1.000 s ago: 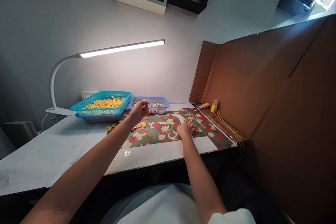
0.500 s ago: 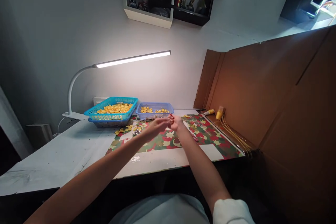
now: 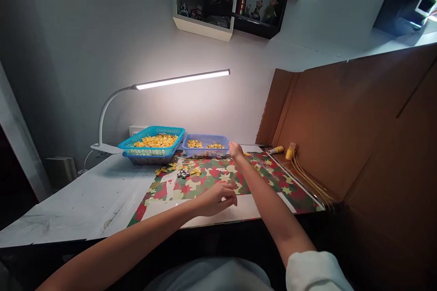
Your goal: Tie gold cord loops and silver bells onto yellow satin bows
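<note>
My left hand (image 3: 218, 198) is over the front edge of the patterned sheet (image 3: 205, 186), its fingers curled in toward the thumb. Anything between those fingertips is too small to make out. Farther off, my right hand (image 3: 235, 150) is closed beside the right end of the purple basket (image 3: 205, 151); its fingers point away and what they hold is hidden. Yellow ribbon bows (image 3: 195, 172) lie on the sheet around a small cluster of silvery bells (image 3: 183, 173). Two groups of yellow pieces (image 3: 215, 145) sit inside the purple basket.
A turquoise basket (image 3: 125, 148) heaped with yellow bows stands on another basket at the back left. A white clamp lamp (image 3: 102, 113) arches above. Cardboard (image 3: 334, 122) walls the right side, with yellow cords (image 3: 309, 177) and a yellow-and-white tube (image 3: 276, 150) along its foot.
My hands came together over the sheet, then parted. My left hand has drawn back toward me, and my right has moved away toward the purple basket. The view has shifted too.
</note>
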Demonstrator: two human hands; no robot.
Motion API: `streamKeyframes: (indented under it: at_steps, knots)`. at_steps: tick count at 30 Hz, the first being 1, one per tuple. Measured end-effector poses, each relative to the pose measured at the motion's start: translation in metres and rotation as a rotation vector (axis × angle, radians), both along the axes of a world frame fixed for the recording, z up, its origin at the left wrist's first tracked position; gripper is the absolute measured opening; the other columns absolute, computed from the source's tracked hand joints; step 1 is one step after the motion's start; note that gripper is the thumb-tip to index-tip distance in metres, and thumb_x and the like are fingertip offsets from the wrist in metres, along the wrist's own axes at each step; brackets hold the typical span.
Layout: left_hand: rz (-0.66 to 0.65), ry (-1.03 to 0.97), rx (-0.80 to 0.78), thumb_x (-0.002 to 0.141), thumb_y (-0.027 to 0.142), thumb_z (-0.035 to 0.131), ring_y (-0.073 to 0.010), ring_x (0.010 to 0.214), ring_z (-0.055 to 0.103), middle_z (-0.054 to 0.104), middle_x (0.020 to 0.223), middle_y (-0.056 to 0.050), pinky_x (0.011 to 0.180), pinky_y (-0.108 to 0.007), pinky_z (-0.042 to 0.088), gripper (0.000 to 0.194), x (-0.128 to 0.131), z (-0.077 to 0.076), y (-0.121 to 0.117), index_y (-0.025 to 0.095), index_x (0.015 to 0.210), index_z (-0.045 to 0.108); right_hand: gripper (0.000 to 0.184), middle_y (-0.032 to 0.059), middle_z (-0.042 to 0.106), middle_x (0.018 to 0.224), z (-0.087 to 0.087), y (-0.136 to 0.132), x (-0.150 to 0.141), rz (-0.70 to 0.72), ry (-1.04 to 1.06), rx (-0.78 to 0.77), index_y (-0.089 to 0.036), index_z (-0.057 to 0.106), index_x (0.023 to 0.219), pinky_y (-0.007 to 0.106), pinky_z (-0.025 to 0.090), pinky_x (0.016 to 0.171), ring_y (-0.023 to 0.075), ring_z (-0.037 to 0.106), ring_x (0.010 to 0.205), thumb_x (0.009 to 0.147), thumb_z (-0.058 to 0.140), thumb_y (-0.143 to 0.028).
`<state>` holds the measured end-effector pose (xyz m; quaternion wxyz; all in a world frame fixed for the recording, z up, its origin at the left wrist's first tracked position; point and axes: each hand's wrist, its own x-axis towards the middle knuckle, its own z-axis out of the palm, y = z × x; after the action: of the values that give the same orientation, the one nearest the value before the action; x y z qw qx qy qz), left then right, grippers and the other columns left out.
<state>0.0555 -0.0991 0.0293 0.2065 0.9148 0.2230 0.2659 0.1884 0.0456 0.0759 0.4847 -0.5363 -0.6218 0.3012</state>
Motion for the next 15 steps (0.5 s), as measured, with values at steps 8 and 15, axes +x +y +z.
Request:
streamKeyframes:
  at_steps: [8,15]
  knots:
    - [0.685,-0.666,-0.250,0.074,0.041,0.059,-0.0204,0.074,0.059,0.068,0.082,-0.006,0.069,-0.032,0.046,0.025,-0.044,-0.016,0.086,0.018,0.080,0.068,0.036,-0.0026,0.037,0.052,-0.047,-0.023,-0.040,-0.061,-0.122,0.157,-0.023,0.036,0.054,0.027,0.021,0.056,0.0148,0.031,0.054,0.088,0.041,-0.034]
    - [0.552,-0.795,-0.373,0.058,0.050,0.075,-0.0228,0.085,0.062,0.070,0.085,-0.007,0.079,-0.033,0.047,0.035,-0.054,-0.023,0.094,0.019,0.073,0.073,0.028,0.0019,0.050,0.055,-0.079,-0.042,-0.066,0.135,-0.118,0.152,-0.024,0.051,0.057,0.029,0.026,0.063,0.0202,0.047,0.064,0.084,0.054,-0.031]
